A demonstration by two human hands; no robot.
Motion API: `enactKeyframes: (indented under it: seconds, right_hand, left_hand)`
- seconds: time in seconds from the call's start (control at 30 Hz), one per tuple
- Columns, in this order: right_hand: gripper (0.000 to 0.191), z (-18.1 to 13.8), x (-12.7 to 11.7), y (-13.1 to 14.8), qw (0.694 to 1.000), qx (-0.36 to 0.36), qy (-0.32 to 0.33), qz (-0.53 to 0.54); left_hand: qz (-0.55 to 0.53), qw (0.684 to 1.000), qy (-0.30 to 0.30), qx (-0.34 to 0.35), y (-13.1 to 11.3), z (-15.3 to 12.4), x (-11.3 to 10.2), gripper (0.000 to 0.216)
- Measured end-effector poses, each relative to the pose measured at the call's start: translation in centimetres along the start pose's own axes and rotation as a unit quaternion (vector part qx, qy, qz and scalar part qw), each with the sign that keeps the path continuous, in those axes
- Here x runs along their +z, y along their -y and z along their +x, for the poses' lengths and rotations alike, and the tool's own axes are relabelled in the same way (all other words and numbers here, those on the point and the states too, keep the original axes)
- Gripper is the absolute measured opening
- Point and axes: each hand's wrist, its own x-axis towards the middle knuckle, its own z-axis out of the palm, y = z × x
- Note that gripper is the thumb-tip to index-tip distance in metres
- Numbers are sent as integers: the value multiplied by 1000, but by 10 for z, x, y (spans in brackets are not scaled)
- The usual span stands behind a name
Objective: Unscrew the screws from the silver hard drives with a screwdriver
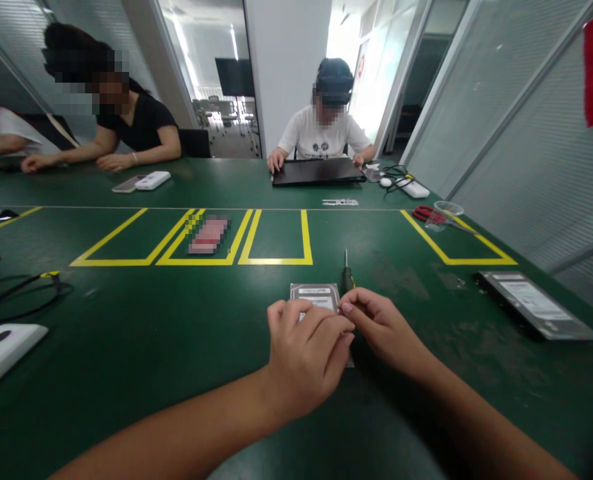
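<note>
A silver hard drive (315,291) with a white label lies on the green table in front of me, its middle and near part covered by my hands. My left hand (309,350) curls over the drive, fingers bent and resting across its top and right side. At the drive's right edge, my right hand (383,327) pinches thumb and forefinger together close to my left fingertips. Whatever sits in that pinch is too small or hidden to make out. Just beyond my right hand, a screwdriver (347,277) with a dark handle lies with its tip pointing away.
A metal enclosure with a label (541,307) lies at the right. Red-handled scissors (429,215) and yellow-taped boxes (276,261) are farther off. A white device (6,353) and black cable (21,300) lie left. Across the table a person holds a black panel (319,172); others sit left.
</note>
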Motion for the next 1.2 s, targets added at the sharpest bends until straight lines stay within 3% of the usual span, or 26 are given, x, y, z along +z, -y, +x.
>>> enactKeyframes:
  seconds: [0.13,0.43,0.77,0.87,0.93,1.07,1.2]
  right_hand:
    - [26,-5,-3,5,998,11,28,53]
    - [28,-8,-2,4,989,32,65,133]
    - [26,-6,-5,10,992,30,71,96]
    - [23,-7,-5,8,998,-8,61,18]
    - [21,-6,-4,4,993,-70,15,-91]
    - [24,2,-9,-15,931,-157,-101,-313]
    - [40,18,-21,-39,883,-124,-101,-440]
  left_hand:
    - [24,1000,11,-14,6,5,1,19]
    - [32,999,11,-21,13,8,3,10]
    - [12,1000,12,-21,18,7,3,12]
    - [2,998,21,-51,18,6,5,13]
    - [-1,997,31,-70,17,6,5,15]
    - [-9,995,42,-90,16,7,6,16]
    - [-20,994,58,-93,18,7,7,12]
